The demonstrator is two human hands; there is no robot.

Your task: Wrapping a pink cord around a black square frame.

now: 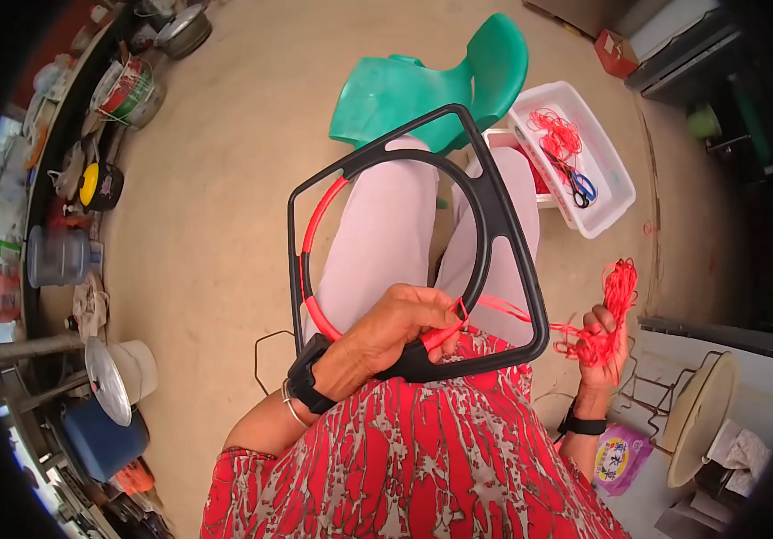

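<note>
A black frame [519, 260], square outside with a round ring inside, rests across my lap. Red cord is wound round part of the ring's left side [319, 218] and again at its near edge, under my left hand. My left hand [404, 322] is closed on the near part of the ring, thumb and fingers pinching the red wrapping there. From it a flat red strand [503, 307] runs to the right. Off the frame's right side, my right hand [604, 346] is closed round a loose bundle of red cord [620, 292].
Ahead stands a green plastic chair [404, 94]. Right of my knees a white tray [624, 184] holds red cord [555, 135] and scissors [581, 190]. A white bucket [139, 370] and a water jug [56, 256] stand at the left; a round stool [702, 418] is near right.
</note>
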